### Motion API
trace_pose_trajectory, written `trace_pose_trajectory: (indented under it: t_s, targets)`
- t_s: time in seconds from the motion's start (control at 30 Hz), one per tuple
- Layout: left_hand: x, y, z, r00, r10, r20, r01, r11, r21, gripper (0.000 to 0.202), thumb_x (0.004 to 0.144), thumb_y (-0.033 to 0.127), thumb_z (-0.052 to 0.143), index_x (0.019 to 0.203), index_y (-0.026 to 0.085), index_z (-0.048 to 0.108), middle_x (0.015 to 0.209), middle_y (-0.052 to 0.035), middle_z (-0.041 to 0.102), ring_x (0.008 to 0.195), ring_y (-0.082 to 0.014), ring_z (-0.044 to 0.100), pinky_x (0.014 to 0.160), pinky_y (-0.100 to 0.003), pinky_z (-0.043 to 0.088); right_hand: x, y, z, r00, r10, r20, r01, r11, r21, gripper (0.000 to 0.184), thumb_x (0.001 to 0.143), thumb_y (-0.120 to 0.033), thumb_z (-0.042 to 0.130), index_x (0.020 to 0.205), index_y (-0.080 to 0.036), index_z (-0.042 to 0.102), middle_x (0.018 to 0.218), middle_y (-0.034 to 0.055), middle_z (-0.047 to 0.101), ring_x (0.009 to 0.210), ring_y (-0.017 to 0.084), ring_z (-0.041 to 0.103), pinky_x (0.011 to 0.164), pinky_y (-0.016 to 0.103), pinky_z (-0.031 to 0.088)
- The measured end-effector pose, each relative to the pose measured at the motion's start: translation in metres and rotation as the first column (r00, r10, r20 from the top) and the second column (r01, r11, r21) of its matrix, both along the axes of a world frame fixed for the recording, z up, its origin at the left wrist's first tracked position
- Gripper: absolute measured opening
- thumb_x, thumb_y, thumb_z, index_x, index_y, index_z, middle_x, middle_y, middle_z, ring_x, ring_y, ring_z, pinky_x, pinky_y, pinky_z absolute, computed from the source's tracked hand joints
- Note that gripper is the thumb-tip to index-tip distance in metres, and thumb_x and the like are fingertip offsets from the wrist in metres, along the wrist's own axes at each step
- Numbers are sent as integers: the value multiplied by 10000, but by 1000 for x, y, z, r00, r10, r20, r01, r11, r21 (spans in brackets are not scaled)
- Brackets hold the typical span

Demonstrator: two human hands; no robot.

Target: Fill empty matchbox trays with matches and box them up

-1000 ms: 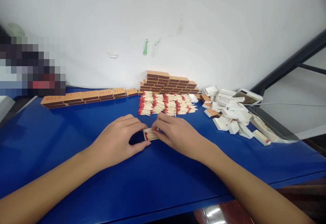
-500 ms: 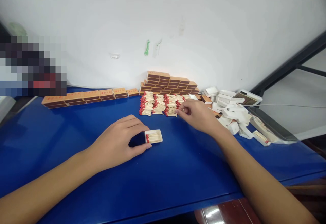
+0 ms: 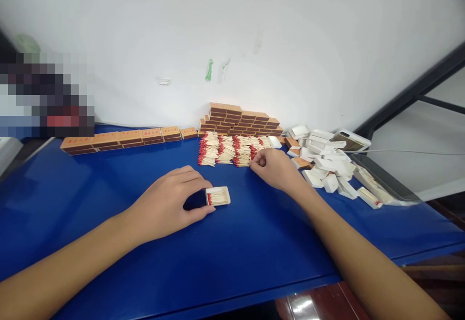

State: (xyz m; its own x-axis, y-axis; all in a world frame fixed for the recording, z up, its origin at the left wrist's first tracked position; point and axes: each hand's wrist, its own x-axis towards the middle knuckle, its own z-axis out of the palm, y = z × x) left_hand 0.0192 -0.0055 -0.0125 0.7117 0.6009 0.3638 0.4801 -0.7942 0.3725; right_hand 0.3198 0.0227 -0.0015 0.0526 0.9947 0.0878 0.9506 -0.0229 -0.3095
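My left hand grips the left end of a white matchbox tray between thumb and fingers. Inside the tray lie red-tipped matches, their heads toward my palm. The tray rests on the blue table, open side up. Farther back, loose matches are heaped in several rough columns. At the near right edge of this heap, my right hand is closed in a pinch on matches; how many is hidden by the fingers.
Closed matchboxes are stacked against the wall behind the heap. A row of matchboxes runs to the left. White empty trays lie jumbled at the right, beside a filled tray and a phone. The blue table extends in front.
My right hand has shifted slightly down and nearer, its pinch still at the heap's edge. My left hand keeps its hold on the tray. The view has moved slightly.
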Motion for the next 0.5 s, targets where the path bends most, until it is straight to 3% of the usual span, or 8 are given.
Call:
trace_pose_trajectory:
  t_s: [0.23, 0.37, 0.5]
  targets:
    - [0, 0, 0, 1000, -3, -5, 3, 1000, -1, 278, 987, 390, 757, 1185, 196, 751, 1076, -50, 786, 1036, -248, 697, 920, -410, 579, 6, 0, 5, 998, -69, -10, 69, 997, 30, 108, 876, -213, 709, 769, -209, 688, 755, 25, 758, 679, 176, 653, 610, 279, 385]
    - [0, 0, 0, 1000, 0, -8, -1, 1000, -12, 278, 982, 396, 763, 1181, 202, 752, 1082, -48, 783, 1041, -248, 696, 922, -408, 578, 5, 0, 3, 999, -30, 31, 29, 999, 21, 179, 904, -260, 701, 735, -208, 674, 738, 36, 745, 681, 182, 645, 612, 287, 381]
    - [0, 0, 0, 1000, -4, 1, 4, 1000, -2, 266, 986, 394, 754, 1169, 202, 753, 1072, -51, 785, 1034, -248, 698, 920, -398, 575, 2, 1, 0, 999, -16, 40, 16, 1000, 5, 167, 884, -194, 672, 719, -209, 659, 713, 25, 727, 681, 175, 639, 620, 287, 379]
